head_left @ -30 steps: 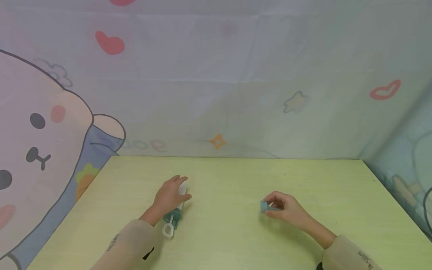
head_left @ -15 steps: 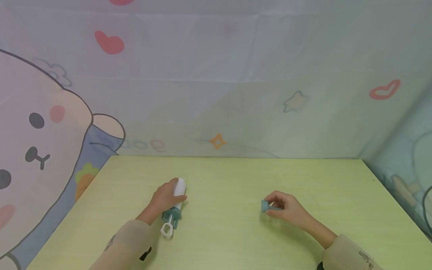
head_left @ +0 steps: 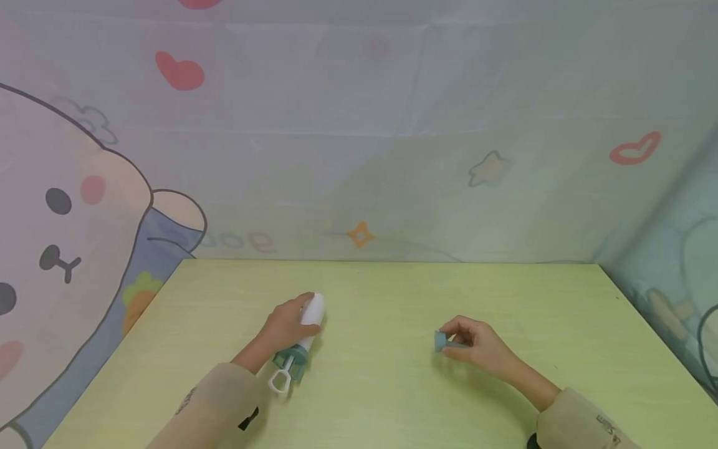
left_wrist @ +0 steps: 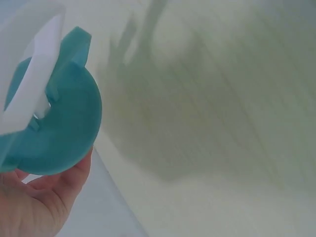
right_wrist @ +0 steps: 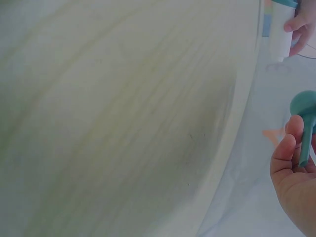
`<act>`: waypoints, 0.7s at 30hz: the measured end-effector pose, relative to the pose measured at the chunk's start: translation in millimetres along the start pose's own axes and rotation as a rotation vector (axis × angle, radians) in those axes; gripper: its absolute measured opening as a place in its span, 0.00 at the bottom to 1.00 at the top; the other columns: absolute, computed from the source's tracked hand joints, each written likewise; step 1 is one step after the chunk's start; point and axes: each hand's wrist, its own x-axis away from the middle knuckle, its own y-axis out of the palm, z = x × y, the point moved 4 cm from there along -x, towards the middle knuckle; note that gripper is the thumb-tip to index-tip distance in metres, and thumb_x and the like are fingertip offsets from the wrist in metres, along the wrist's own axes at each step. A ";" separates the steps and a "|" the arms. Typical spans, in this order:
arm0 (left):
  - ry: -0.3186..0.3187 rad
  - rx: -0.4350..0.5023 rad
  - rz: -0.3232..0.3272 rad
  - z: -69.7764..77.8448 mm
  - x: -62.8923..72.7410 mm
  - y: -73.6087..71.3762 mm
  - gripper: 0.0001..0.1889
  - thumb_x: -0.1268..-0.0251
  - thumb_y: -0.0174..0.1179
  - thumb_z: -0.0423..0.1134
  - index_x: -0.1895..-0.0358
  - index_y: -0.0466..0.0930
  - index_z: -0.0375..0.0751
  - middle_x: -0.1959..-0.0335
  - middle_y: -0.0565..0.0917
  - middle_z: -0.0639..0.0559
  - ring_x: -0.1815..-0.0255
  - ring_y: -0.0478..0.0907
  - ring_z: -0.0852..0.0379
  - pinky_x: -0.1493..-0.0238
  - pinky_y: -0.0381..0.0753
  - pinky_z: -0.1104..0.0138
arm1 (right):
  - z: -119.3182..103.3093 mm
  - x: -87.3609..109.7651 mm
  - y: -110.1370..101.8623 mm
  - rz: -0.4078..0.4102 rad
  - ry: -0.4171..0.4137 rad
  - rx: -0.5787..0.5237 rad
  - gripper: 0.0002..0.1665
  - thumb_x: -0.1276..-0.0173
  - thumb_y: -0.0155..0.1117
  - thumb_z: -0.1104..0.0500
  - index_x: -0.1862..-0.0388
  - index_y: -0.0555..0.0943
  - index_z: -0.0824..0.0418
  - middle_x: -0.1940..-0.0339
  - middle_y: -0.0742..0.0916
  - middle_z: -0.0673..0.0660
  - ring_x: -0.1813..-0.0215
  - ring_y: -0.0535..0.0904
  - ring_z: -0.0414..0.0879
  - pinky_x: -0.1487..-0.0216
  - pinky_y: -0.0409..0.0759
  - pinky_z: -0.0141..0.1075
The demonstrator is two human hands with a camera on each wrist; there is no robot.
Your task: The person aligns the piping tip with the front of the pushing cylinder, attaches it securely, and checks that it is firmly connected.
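Note:
My left hand [head_left: 283, 325] grips a large syringe-like tube [head_left: 313, 313], white with a teal flanged collar [head_left: 300, 354] and a white ring handle [head_left: 279, 381] pointing toward me. In the left wrist view the collar [left_wrist: 74, 123] and handle [left_wrist: 42, 81] fill the left side, hiding most of the tube. The right wrist view has the white tube [right_wrist: 280, 37] at its top right. With thumb and fingertips, my right hand [head_left: 483, 349] pinches a small teal piece [head_left: 440, 342] that has a round head and a thin stem; the stem [right_wrist: 305, 148] shows between the fingers.
Both hands are over a pale yellow-green tabletop [head_left: 370, 386], far apart from each other. Behind it hangs a printed cloth backdrop [head_left: 348, 156] with hearts and a cartoon bear [head_left: 101, 224]. A dark cable [head_left: 701, 343] hangs at the far right.
My left hand came down onto the white tube and closed round it, then shifted it slightly to the right. The right hand with the teal piece stays nearly still.

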 end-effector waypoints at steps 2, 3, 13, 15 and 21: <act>0.022 -0.006 -0.012 6.6 0.7 2.9 0.34 0.51 0.63 0.40 0.37 0.61 0.40 0.47 0.74 0.38 0.60 0.75 0.48 0.70 0.75 0.64 | -0.3 0.1 -0.2 0.000 -0.001 0.000 0.17 0.44 0.63 0.62 0.57 0.75 0.69 0.62 0.80 0.65 0.71 0.75 0.36 0.73 0.74 0.29; 0.033 -0.006 -0.019 9.7 1.4 4.4 0.34 0.51 0.63 0.40 0.37 0.62 0.41 0.47 0.74 0.39 0.61 0.75 0.49 0.71 0.75 0.64 | -0.3 0.1 -0.2 0.000 -0.002 0.000 0.16 0.44 0.62 0.62 0.57 0.75 0.69 0.62 0.80 0.65 0.71 0.75 0.36 0.73 0.74 0.29; 0.174 0.099 -0.230 34.4 10.4 19.3 0.33 0.50 0.63 0.38 0.37 0.63 0.48 0.44 0.72 0.45 0.64 0.75 0.54 0.72 0.73 0.67 | 0.2 -0.1 0.3 -0.012 -0.014 -0.011 0.16 0.43 0.62 0.62 0.57 0.74 0.69 0.62 0.79 0.65 0.71 0.75 0.35 0.73 0.74 0.29; 0.210 0.118 -0.290 39.8 13.4 22.2 0.33 0.50 0.63 0.38 0.38 0.64 0.48 0.43 0.71 0.46 0.64 0.76 0.55 0.71 0.73 0.67 | 0.1 -0.2 0.8 -0.017 -0.019 -0.017 0.16 0.43 0.61 0.63 0.57 0.74 0.69 0.62 0.79 0.65 0.71 0.75 0.35 0.73 0.74 0.29; 0.281 0.124 -0.398 56.7 21.2 26.5 0.31 0.51 0.63 0.38 0.39 0.66 0.50 0.43 0.72 0.49 0.63 0.77 0.55 0.71 0.74 0.67 | -0.9 -0.6 3.2 -0.032 -0.027 -0.030 0.16 0.43 0.61 0.63 0.57 0.74 0.70 0.62 0.79 0.65 0.71 0.75 0.35 0.73 0.74 0.29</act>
